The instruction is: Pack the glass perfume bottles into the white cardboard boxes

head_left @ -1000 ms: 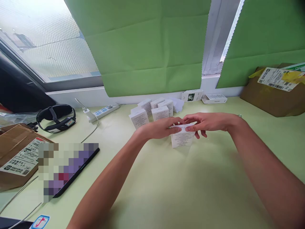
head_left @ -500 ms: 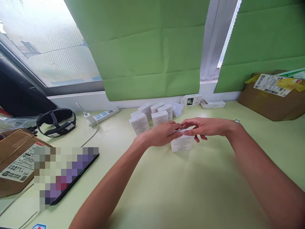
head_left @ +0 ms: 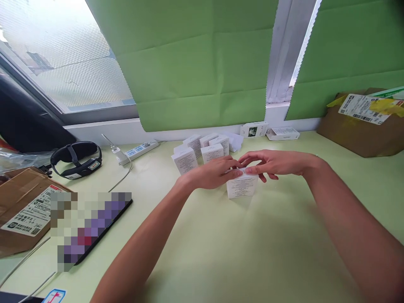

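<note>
Left hand [head_left: 214, 173] and right hand [head_left: 271, 163] meet over one small white printed carton [head_left: 241, 187] standing on the pale green table [head_left: 240, 252] — fingertips pressing its top edge. Cluster of matching cartons [head_left: 202, 149] stands just behind — upright, close together.

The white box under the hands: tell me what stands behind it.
Behind the white box, a cluster of similar white boxes stands upright on the table. The left hand and right hand cover the box's top and part of the cluster.
</note>
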Motion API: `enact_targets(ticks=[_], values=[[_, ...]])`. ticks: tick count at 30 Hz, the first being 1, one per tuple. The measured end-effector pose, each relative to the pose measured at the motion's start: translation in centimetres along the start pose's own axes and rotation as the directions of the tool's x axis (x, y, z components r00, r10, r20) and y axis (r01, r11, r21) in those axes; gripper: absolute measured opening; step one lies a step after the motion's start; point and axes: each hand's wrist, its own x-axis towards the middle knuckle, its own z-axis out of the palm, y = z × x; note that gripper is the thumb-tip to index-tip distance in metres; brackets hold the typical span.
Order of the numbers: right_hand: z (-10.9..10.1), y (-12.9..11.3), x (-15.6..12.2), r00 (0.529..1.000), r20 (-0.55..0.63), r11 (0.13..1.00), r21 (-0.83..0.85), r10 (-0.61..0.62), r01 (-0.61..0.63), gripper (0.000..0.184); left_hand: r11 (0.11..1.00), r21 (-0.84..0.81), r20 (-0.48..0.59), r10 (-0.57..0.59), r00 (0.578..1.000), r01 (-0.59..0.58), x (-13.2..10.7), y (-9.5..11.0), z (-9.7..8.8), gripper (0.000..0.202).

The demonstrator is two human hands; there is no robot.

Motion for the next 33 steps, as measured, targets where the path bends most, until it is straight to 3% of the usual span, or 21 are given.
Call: enact_targets(ticks=[12,18,27,33], values=[[0.22,0.14,0.28,0.998,0.015,0.997,-0.046,0.069,-0.068,0.062,0.994,-0.101,0.034,-0.044,0.998,0.047,0.58,-0.13,0.36,0.045],[0.26,-0.26,-0.22,0.996,-0.055,0.992,-0.096,0.077,-0.082,0.06,0.999,-0.038,0.001,-0.015,1.0,0.015,0.38,-0.17,0.17,0.048],[0.5,0.14,0.52,0.993,-0.023,0.991,-0.069,0.117,-0.118,0.063,0.998,-0.023,0.024,-0.055,0.998,0.055,0.67,-0.24,0.41,0.047],[0.43,-0.56,0.01,0.993,-0.056,0.992,-0.066,0.101,-0.104,0.068,0.998,0.055,-0.063,-0.029,0.998,0.033,0.27,0.57,0.48,0.043]])
